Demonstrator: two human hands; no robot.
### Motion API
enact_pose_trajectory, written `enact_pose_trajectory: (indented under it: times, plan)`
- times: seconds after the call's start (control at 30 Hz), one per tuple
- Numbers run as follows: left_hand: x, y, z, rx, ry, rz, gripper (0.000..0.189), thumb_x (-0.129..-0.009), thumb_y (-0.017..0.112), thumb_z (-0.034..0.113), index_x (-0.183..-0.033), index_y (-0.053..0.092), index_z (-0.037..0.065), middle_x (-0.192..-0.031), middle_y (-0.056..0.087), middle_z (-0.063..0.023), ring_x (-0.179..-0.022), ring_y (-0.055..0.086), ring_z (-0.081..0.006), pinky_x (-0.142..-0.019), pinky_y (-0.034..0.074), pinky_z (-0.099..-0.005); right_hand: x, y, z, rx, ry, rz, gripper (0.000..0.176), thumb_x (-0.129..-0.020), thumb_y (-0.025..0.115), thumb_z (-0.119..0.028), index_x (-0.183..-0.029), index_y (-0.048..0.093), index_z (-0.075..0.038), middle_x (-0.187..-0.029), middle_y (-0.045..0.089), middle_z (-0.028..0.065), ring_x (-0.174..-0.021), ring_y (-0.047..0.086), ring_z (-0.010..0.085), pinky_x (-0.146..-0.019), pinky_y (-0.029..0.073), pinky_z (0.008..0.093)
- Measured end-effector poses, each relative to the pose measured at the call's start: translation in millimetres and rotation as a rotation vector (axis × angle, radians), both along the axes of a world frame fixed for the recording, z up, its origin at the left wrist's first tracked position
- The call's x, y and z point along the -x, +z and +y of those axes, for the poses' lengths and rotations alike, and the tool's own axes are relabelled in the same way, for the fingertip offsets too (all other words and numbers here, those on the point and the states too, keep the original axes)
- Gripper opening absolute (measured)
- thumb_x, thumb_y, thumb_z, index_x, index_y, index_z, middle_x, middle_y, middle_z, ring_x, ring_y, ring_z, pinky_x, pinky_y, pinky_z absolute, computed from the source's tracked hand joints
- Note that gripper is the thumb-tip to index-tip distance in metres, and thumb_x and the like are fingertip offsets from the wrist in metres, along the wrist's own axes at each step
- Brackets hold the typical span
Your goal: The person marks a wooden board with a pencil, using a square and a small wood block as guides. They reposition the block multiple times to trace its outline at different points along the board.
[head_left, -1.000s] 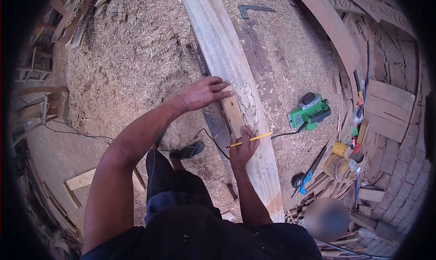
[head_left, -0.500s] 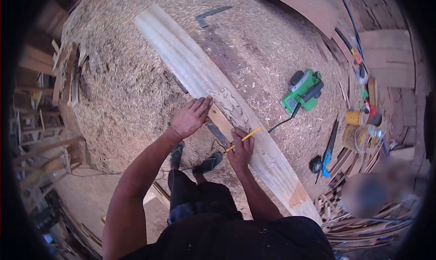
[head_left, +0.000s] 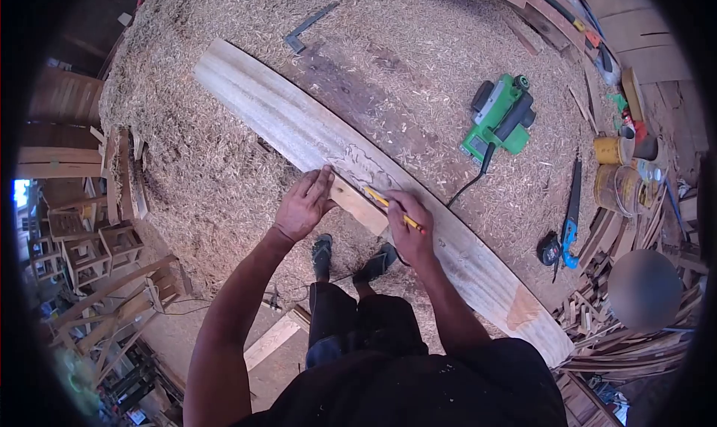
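A long pale plank [head_left: 276, 110] lies diagonally in front of me, with dark wavy marks near its middle. A short wooden piece [head_left: 357, 209] sits against its near edge. My left hand [head_left: 302, 207] grips the left end of that piece, fingertips at the plank's edge and thumb underneath. In my right hand [head_left: 411, 229] is a yellow pencil [head_left: 376, 197], its tip pointing up-left over the plank beside the short piece. The right hand rests at the piece's right end.
A green electric planer [head_left: 497, 121] with a cord lies beyond the plank on shavings. A metal square [head_left: 302, 33] is farther off. At right are a handsaw [head_left: 573, 225], a black tape measure [head_left: 549, 248], a yellow container [head_left: 609, 151] and scrap wood [head_left: 597, 300].
The pencil has turned in my right hand, from lying across the fingers to pointing up-left over the plank. My left hand still holds the short piece. The view has shifted.
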State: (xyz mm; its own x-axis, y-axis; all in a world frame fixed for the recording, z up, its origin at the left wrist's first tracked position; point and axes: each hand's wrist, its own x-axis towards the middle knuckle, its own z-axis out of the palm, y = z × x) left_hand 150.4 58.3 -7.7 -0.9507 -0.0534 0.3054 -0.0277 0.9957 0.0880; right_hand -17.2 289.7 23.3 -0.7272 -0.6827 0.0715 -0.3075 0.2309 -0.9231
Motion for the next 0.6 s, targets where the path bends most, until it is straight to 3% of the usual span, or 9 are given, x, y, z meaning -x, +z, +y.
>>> enact_pose_trajectory:
  times: [0.03,0.13,0.17,0.27,0.43,0.6]
  plan:
    - [1,1,-1,-0.001,0.004,-0.002,0.075,-0.084,0.087,0.026,-0.145,0.062,-0.009,-0.158,0.057,-0.021,-0.131,0.063,-0.0385,-0.107,0.058,-0.0478,5,-5,-9,0.017,0.027,0.081,0.021,-0.103,0.067,-0.017,-0.119,0.077,-0.006,-0.103,0.079,0.0189,-0.095,0.076,0.0383,-0.084,0.059,0.0467]
    - [0,2,1,-0.015,0.009,-0.012,0.074,-0.084,0.087,0.026,-0.145,0.062,-0.008,-0.158,0.057,-0.0204,-0.131,0.063,-0.0383,-0.107,0.058,-0.0486,15,-11,-45,-0.047,0.213,-0.059,0.018,-0.102,0.068,-0.017,-0.114,0.078,-0.008,-0.1,0.078,0.02,-0.094,0.075,0.0401,-0.084,0.059,0.0476]
    - [1,2,0,-0.016,0.009,-0.013,0.074,-0.084,0.087,0.026,-0.145,0.062,-0.008,-0.158,0.057,-0.0203,-0.131,0.063,-0.0382,-0.107,0.058,-0.0489,18,-6,-56,-0.009,0.203,0.125,0.018,-0.101,0.069,-0.018,-0.113,0.079,-0.009,-0.096,0.076,0.0203,-0.092,0.073,0.0418,-0.082,0.058,0.0496]
    - [1,2,-2,0.013,0.003,-0.043,0.074,-0.088,0.083,0.031,-0.147,0.061,-0.008,-0.162,0.053,-0.0207,-0.134,0.061,-0.0381,-0.11,0.056,-0.0501,24,-14,-73,-0.032,0.256,0.159,0.019,-0.099,0.069,-0.019,-0.112,0.079,-0.009,-0.093,0.075,0.0199,-0.09,0.072,0.0425,-0.082,0.057,0.0519]
    - [-2,-1,-2,0.066,-0.007,-0.056,0.073,-0.094,0.078,0.035,-0.149,0.058,-0.008,-0.164,0.051,-0.0219,-0.135,0.061,-0.0386,-0.114,0.053,-0.0512,45,23,-18,-0.177,0.391,0.281,0.016,-0.097,0.071,-0.012,-0.108,0.081,-0.006,-0.088,0.075,0.0165,-0.084,0.072,0.0353,-0.078,0.058,0.0462]
    - [-5,-3,-1,0.062,0.007,-0.081,0.073,-0.097,0.075,0.037,-0.151,0.056,-0.009,-0.164,0.05,-0.0228,-0.134,0.061,-0.0391,-0.117,0.051,-0.0524,36,-1,-14,0.01,0.336,0.234,0.02,-0.096,0.072,-0.008,-0.113,0.081,-0.004,-0.097,0.08,0.0153,-0.089,0.074,0.0353,-0.082,0.059,0.0459]
